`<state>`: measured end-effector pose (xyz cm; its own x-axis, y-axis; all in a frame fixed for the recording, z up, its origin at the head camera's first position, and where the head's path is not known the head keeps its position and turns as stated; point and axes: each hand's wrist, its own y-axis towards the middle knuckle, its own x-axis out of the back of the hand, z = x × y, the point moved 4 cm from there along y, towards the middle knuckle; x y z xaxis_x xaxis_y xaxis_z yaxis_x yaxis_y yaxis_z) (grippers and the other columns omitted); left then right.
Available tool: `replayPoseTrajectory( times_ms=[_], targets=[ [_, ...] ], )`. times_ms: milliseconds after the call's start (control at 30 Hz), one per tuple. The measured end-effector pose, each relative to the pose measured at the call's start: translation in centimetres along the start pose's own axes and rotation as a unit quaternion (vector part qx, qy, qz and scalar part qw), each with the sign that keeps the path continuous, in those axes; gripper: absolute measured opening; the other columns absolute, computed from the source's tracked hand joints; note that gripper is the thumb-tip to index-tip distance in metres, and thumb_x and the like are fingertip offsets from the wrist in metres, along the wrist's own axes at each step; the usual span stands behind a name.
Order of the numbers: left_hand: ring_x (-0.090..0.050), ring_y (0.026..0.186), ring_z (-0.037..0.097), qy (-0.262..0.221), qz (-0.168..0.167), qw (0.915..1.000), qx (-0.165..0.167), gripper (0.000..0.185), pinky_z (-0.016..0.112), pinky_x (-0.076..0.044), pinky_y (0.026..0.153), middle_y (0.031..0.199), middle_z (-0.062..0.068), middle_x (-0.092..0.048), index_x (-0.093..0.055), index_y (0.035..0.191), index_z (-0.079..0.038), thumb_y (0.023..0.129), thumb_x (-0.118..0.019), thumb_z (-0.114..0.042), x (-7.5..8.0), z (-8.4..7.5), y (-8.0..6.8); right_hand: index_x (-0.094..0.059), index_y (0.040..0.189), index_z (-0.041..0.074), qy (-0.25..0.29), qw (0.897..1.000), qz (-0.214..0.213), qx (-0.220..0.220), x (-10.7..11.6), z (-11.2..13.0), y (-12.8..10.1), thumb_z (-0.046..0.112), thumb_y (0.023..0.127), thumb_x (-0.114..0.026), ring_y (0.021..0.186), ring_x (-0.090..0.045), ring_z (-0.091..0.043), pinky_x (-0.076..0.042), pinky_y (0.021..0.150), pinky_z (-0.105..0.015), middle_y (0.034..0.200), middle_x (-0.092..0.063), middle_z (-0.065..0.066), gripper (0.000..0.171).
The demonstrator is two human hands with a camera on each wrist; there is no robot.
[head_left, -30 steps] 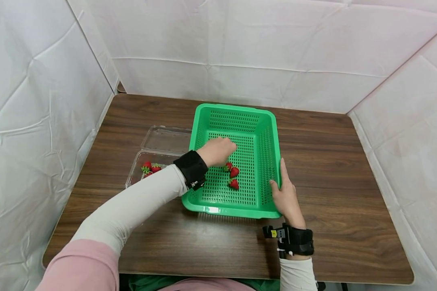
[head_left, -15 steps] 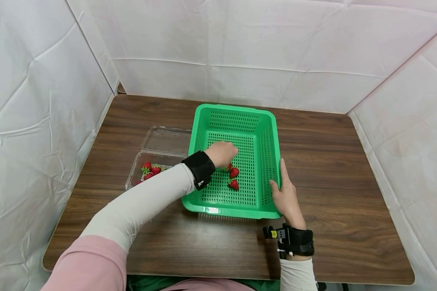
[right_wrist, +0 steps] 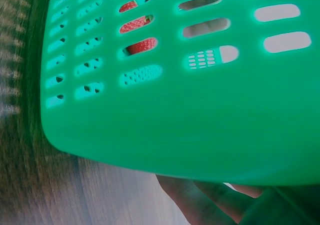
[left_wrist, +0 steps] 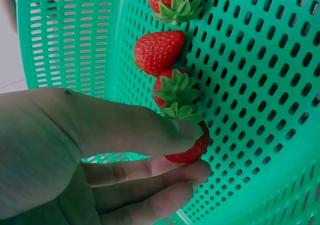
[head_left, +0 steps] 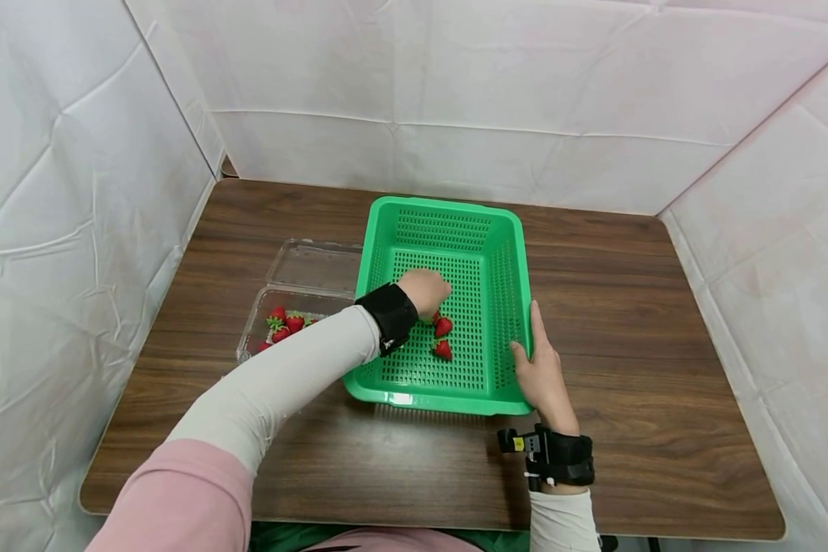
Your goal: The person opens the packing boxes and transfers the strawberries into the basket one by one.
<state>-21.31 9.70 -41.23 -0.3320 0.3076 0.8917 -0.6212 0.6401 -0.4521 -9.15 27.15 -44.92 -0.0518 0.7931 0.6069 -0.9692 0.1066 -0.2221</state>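
Green basket [head_left: 441,403]: on table [head_left: 662,383], three loose strawberries [head_left: 443,326] inside.
Left hand [head_left: 424,293]: pinching a fourth strawberry [left_wrist: 197,147] — within basket, left of them.
Right hand [head_left: 543,376]: fingers straight, thumb spread — touching basket's right side.
Clear box [head_left: 315,267]: left, holding more berries [head_left: 294,323].

White sheeting [head_left: 483,69], possibly cloth, rises behind the wood-grain table [head_left: 635,345].

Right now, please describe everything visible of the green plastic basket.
The green, rectangular, plastic-looking basket has rounded corners, a smooth rim, slotted walls and floor. It stands open side up on the brown wood-grain table. The right hand holds its right rim; three red strawberries lie inside, and the left hand holds another.
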Motion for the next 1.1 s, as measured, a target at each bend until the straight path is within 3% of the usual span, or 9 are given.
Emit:
replayPoseTrajectory(
  times_ms=[100, 200, 367, 567, 867, 1100],
  targets=[
    [-0.037, 0.080, 0.017, 0.008, 0.005, 0.9999, 0.004, 0.030, 0.032, -0.025, 0.072, 0.107, 0.007, -0.062, -0.060, 0.123, -0.013, 0.099, -0.049, -0.002, -0.2, 0.0, 0.1, 0.012, 0.152, 0.040, -0.001, 1.000, -0.001, 0.001, 0.0, 0.0, 0.0, 0.012, 0.104, -0.040, 0.097, -0.062, -0.036, -0.043, 0.066, -0.035, 0.160, -0.017, -0.021, 0.075],
    [-0.039, 0.080, 0.017, 0.012, 0.004, 0.9999, 0.009, 0.031, 0.032, -0.026, 0.071, 0.120, 0.009, -0.064, -0.061, 0.125, -0.014, 0.099, -0.049, -0.002, -0.2, -0.1, 0.1, 0.012, 0.152, 0.040, -0.002, 1.000, -0.002, 0.000, 0.0, 0.0, 0.0, 0.013, 0.104, -0.040, 0.091, -0.062, -0.034, -0.042, 0.065, -0.035, 0.160, -0.017, -0.021, 0.075],
    [-0.044, 0.079, 0.017, 0.024, 0.000, 0.9996, 0.017, 0.027, 0.031, -0.028, 0.070, 0.111, 0.008, -0.066, -0.063, 0.121, -0.015, 0.100, -0.049, -0.005, -0.4, -0.2, 0.3, 0.012, 0.152, 0.039, -0.010, 1.000, -0.004, 0.005, 0.0, -0.1, 0.1, 0.013, 0.104, -0.040, 0.085, -0.061, -0.033, -0.042, 0.064, -0.035, 0.160, -0.017, -0.021, 0.075],
    [-0.043, 0.076, 0.015, 0.030, 0.001, 0.9992, 0.026, 0.021, 0.031, -0.029, 0.068, 0.104, 0.007, -0.066, -0.065, 0.111, -0.015, 0.101, -0.047, -0.007, -1.0, -0.1, 0.6, 0.012, 0.152, 0.037, -0.015, 1.000, -0.003, 0.011, 0.0, -0.1, 0.0, 0.013, 0.104, -0.040, 0.094, -0.062, -0.036, -0.042, 0.066, -0.036, 0.160, -0.016, -0.022, 0.075],
    [-0.036, 0.071, 0.015, 0.025, -0.001, 0.9994, 0.022, 0.015, 0.031, -0.028, 0.066, 0.076, 0.002, -0.041, -0.053, 0.090, -0.015, 0.101, -0.048, -0.007, -1.2, 0.2, 0.6, 0.013, 0.152, 0.039, -0.017, 1.000, -0.002, 0.010, 0.0, 0.0, 0.0, 0.014, 0.105, -0.040, 0.092, -0.062, -0.034, -0.041, 0.067, -0.036, 0.160, -0.016, -0.021, 0.075],
    [-0.033, 0.072, 0.016, 0.021, -0.013, 0.9997, 0.009, 0.016, 0.032, -0.026, 0.069, 0.076, 0.003, -0.040, -0.055, 0.092, -0.014, 0.101, -0.045, -0.005, -0.5, 0.3, -0.2, 0.013, 0.151, 0.041, -0.007, 1.000, -0.001, 0.002, -0.1, 0.0, -0.1, 0.013, 0.104, -0.040, 0.096, -0.062, -0.036, -0.042, 0.066, -0.036, 0.160, -0.017, -0.021, 0.076]
  ],
)
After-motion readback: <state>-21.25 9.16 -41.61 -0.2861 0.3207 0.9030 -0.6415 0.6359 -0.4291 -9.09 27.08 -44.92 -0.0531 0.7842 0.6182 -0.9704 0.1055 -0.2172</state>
